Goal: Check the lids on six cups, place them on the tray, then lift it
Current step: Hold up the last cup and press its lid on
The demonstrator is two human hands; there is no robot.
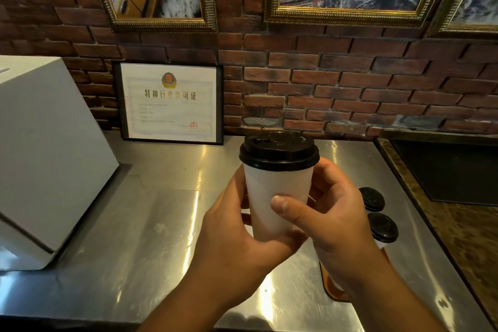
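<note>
The only writing that can be read is on the framed certificate (171,104) leaning against the brick wall (350,83): under a round crest its heading says 特种行业许可证, with a red stamp low on the right (the smaller lines are too fine to make out). The held cup (279,197) is plain white with no print showing on the side in view. It stands upright, long axis vertical, raised above the steel worktop (151,224) at the middle of the view, and its black lid (279,151) sits on top with the sip opening toward the far left.

Both hands grip it. The left hand (237,245) wraps the lower wall from the left, and the right hand (336,218) curls round from the right with its thumb across the front.

To the right, two more cups (373,199) with black lids stand on an orange tray (334,291), partly hidden by the right wrist. A white box (45,159) sits at the left.
</note>
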